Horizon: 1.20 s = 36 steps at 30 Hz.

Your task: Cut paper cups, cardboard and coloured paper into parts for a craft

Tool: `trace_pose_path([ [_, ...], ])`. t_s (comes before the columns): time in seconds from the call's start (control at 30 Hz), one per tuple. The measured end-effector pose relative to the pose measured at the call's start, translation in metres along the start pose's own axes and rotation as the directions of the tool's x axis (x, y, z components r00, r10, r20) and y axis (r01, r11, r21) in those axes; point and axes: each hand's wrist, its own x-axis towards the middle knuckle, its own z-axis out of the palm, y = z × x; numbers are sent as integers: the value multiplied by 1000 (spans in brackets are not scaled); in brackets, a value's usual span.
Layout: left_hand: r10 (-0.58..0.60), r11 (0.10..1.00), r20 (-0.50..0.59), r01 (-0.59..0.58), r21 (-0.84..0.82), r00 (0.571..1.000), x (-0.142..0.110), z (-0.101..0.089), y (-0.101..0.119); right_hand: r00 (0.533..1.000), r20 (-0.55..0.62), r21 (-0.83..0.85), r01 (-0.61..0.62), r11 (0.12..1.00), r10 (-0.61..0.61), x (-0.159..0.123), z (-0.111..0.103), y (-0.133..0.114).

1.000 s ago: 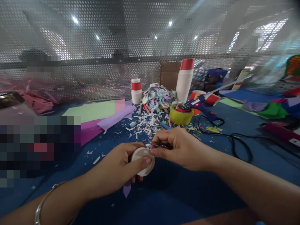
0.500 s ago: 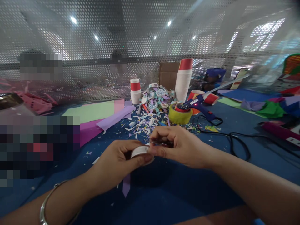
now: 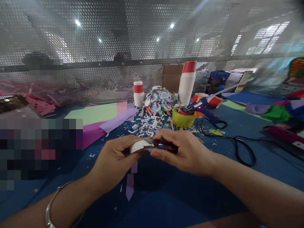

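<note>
White disc is being held just above the bench, toward the near edge and roughly midway across. It's pinched between the thumb and fingers of the left hand, tipped nearly edge-on and mostly covered. What looks like a pair of scissors is gripped in the right hand, fingers curled round it, with the metal blades brought right up to the disc's rim. Whether anything is caught between them can't be made out. A pointed purple strip can be seen just below the left hand; whether it's attached to the disc can't be told.

Further back, loads of paper scraps are scattered toward the far edge, where a heap of printed discs is piled up between a short cup stack and a much taller cup stack. A blue glue gun is propped on a yellow tape roll, and coloured sheets are spread toward the far left corner.
</note>
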Motion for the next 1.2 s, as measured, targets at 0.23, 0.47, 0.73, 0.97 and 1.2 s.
trace_pose_path([
  [0.23,73,996,-1,-73,-53,997,0,2,1,997,-46,-12,64,998,-64,-3,2,-2],
  [0.47,12,998,32,-10,-58,999,-2,4,3,989,-85,-87,115,990,-122,-4,3,-4],
  [0.73,12,986,91,3,-164,996,-6,8,8,981,-105,-115,151,982,-163,-6,4,-5],
  [0.97,-28,988,60,37,-153,998,-6,6,8,982,-126,-88,127,988,-138,-4,3,-5],
  [1.2,-6,989,46,13,-150,999,-6,3,9,977,-129,-76,162,984,-171,-4,3,-5],
])
